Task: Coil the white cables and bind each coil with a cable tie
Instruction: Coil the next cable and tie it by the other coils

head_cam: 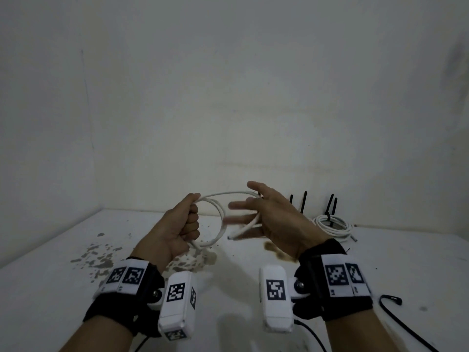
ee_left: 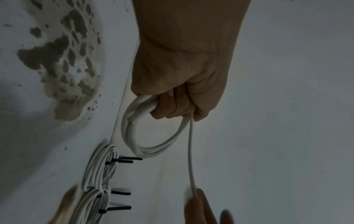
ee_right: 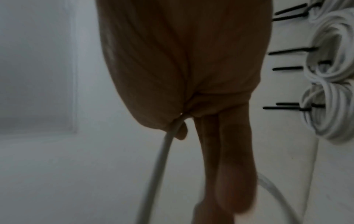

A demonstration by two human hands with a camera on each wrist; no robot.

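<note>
My left hand point(head_cam: 185, 224) grips a small coil of white cable point(head_cam: 222, 217) in its fist, held above the table; the left wrist view shows the loops point(ee_left: 127, 128) hanging below the curled fingers point(ee_left: 172, 106). One strand point(ee_left: 190, 151) runs from the coil across to my right hand point(head_cam: 269, 214). There it passes through the crook of the thumb, which pinches it point(ee_right: 162, 151), while the other fingers point(ee_right: 220, 151) stretch out straight and blurred. The cable's loose end point(head_cam: 231, 237) hangs just under the right hand.
Bound white coils point(head_cam: 332, 224) with upright black cable ties point(head_cam: 303, 201) lie at the table's back right, against the wall. A thin black lead point(head_cam: 390, 298) curls on the table at the right. Grey stains point(head_cam: 99, 260) mark the white tabletop point(head_cam: 50, 288).
</note>
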